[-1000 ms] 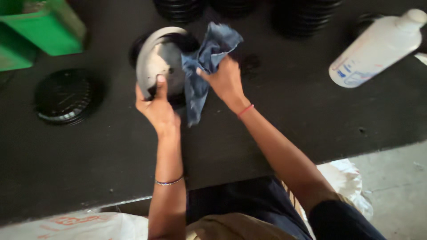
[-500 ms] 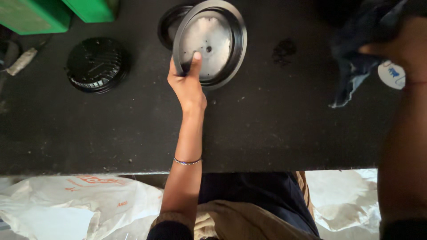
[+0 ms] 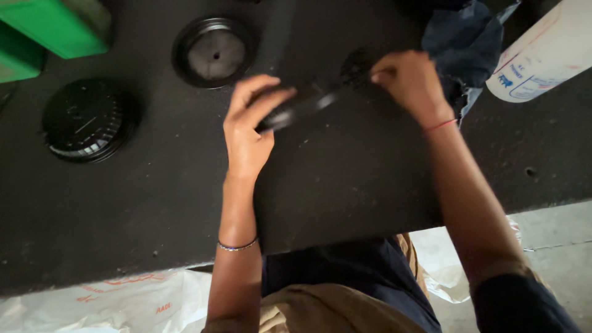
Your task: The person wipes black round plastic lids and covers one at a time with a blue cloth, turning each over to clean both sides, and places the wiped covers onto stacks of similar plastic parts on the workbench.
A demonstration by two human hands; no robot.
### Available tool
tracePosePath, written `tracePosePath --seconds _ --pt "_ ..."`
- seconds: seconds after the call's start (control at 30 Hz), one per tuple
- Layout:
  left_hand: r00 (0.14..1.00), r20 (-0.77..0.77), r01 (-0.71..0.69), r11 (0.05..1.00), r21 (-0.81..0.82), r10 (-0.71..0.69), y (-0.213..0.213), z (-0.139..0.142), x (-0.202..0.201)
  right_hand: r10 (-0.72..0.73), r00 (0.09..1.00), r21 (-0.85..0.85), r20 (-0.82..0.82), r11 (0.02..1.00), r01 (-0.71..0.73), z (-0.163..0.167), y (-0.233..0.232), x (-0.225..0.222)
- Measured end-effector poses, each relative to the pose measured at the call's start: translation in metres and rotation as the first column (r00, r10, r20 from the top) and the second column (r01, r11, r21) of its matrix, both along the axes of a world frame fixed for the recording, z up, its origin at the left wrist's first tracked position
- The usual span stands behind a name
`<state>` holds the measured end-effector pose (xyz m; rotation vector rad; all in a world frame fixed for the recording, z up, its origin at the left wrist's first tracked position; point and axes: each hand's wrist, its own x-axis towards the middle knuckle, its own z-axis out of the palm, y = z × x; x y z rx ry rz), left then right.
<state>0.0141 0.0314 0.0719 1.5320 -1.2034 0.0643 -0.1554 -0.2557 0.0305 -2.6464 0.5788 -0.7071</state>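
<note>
Head view, looking down on the black worktop [image 3: 123,216].

I see the left hand [image 3: 250,132] and the right hand [image 3: 410,83] both gripping one dark round part [image 3: 308,102], held edge-on above the worktop between them. Motion blur smears the part; I cannot make out its surface detail. Left hand: fingers curled over the near end, thumb underneath, clenched on it. Right hand: fingertips pinched on the far end, a red thread at the wrist. A thin bracelet [image 3: 236,246] sits on the left forearm.

Behind the right hand, a blue cloth [image 3: 462,43] lies crumpled on the worktop, just beside a white plastic bottle [image 3: 546,52] lying at the top right.

Left of the hands: a shallow black ring with a grey disc [image 3: 214,52] inside it, flat on the surface. Further left, a black ribbed round cover [image 3: 86,120], well apart from the hands. Green bins [image 3: 55,24] in the top left corner.

White plastic sacks [image 3: 111,302] on the floor below the table edge.
</note>
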Motion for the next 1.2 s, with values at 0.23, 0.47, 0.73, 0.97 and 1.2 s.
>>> tracePosePath --seconds 0.23,0.47,0.73,0.97,1.2 --pt "0.941 0.278 -0.196 0.980 -0.013 0.192 -0.002 0.001 0.007 -0.054 0.998 -0.057 0.013 0.997 0.054 -0.004 0.021 0.007" --pt "0.927 -0.110 -0.325 0.915 0.238 0.358 0.006 -0.014 0.032 -0.030 1.000 0.079 0.011 0.996 0.029 -0.004 0.018 -0.001" --pt "0.919 -0.308 -0.180 0.957 0.229 0.247 0.016 -0.042 0.055 -0.019 1.000 0.133 -0.025 0.991 0.022 -0.007 0.003 -0.016" --pt "0.813 -0.445 -0.190 0.894 0.407 0.375 0.016 -0.044 0.056 -0.019 1.000 0.114 -0.011 0.993 0.020 -0.009 0.007 -0.015" --pt "0.827 -0.315 -0.313 0.847 0.430 0.466 0.016 -0.054 0.064 -0.052 0.997 -0.034 -0.058 0.998 0.050 -0.010 0.013 -0.013"
